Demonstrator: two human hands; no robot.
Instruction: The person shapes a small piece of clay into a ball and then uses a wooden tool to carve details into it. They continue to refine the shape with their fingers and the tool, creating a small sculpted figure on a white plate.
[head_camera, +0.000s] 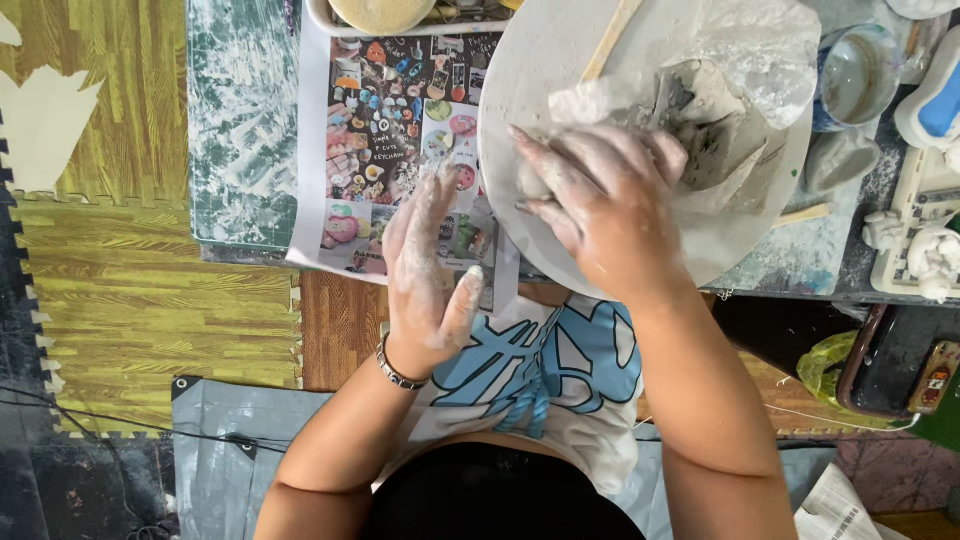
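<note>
A small lump of grey clay (533, 182) lies on the round white board (530, 70), left of the clay in plastic wrap (715, 120). This looks like shaping; next calls for steady pressing. The right hand (600, 205) curls over the lump, apparently gripping it. The left hand (425, 270) hovers open beside the board, holding nothing.

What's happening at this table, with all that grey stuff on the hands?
A person sits at a messy work table, both hands smeared with wet clay. The right hand presses a small lump of clay on a round white board, beside a bigger clay piece in plastic wrap. The left hand is open, resting over a printed picture sheet.
</note>
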